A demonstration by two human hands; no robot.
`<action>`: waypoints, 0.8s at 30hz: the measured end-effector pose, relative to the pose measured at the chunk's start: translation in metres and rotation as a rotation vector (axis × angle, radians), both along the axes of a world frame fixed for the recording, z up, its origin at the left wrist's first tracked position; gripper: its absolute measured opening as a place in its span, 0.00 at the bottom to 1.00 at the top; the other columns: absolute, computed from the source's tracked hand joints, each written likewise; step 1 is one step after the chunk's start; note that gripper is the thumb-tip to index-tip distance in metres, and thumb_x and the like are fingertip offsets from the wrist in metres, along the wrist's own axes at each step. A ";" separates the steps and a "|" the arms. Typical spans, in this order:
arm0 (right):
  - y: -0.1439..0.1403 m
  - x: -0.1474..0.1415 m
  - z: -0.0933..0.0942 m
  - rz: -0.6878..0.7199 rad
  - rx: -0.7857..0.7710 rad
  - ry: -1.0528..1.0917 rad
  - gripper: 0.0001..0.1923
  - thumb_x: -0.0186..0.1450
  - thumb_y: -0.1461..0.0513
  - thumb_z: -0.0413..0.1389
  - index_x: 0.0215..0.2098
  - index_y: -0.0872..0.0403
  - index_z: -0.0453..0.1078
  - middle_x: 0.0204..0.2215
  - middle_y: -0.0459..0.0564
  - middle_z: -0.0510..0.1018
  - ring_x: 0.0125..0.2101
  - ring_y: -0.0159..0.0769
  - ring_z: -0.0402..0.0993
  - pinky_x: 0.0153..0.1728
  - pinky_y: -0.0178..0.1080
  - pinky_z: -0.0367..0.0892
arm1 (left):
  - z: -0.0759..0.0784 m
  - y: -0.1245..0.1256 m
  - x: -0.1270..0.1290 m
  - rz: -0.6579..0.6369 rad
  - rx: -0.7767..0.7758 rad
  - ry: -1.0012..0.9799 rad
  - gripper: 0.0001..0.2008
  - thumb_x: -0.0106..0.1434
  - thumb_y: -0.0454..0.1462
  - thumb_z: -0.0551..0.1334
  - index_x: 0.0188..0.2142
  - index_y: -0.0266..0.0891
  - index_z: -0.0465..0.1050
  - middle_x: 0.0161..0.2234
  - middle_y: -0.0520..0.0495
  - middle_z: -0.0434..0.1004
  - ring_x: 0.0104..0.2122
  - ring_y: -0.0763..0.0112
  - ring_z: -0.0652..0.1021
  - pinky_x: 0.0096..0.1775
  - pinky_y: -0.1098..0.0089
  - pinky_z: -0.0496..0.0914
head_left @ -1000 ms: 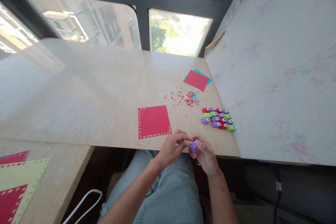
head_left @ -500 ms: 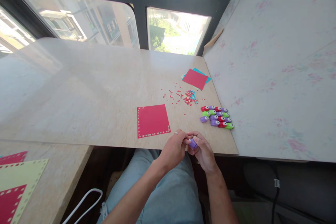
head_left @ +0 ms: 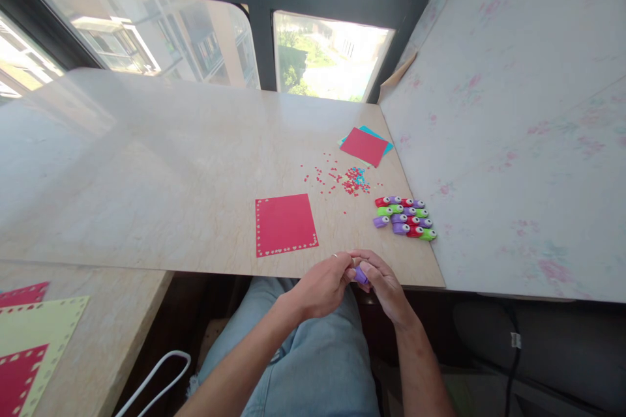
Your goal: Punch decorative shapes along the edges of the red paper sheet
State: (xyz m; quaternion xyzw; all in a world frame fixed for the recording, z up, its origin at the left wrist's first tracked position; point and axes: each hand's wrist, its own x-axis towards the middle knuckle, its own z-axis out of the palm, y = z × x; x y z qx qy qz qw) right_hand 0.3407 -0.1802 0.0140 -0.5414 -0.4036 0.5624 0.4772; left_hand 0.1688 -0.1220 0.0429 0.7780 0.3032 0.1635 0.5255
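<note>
The little punch [head_left: 360, 275] pinched between both hands is purple. The counter [head_left: 171, 169] is beige with a marbled look. The red sheet [head_left: 285, 224] near its front edge has a border of tiny white-looking hearts. By the right edge, the cluster of punches [head_left: 405, 217] mixes red, green and purple. Red and teal confetti [head_left: 349, 181] is scattered there, plus a red sheet over a teal one [head_left: 366, 145].
</note>
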 end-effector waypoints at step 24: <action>-0.001 -0.012 0.004 -0.038 0.205 -0.285 0.19 0.70 0.52 0.47 0.46 0.50 0.76 0.40 0.50 0.79 0.41 0.41 0.74 0.45 0.40 0.68 | -0.015 -0.035 0.032 0.488 -0.289 -0.149 0.25 0.72 0.51 0.43 0.39 0.37 0.71 0.34 0.46 0.75 0.34 0.67 0.73 0.38 0.68 0.65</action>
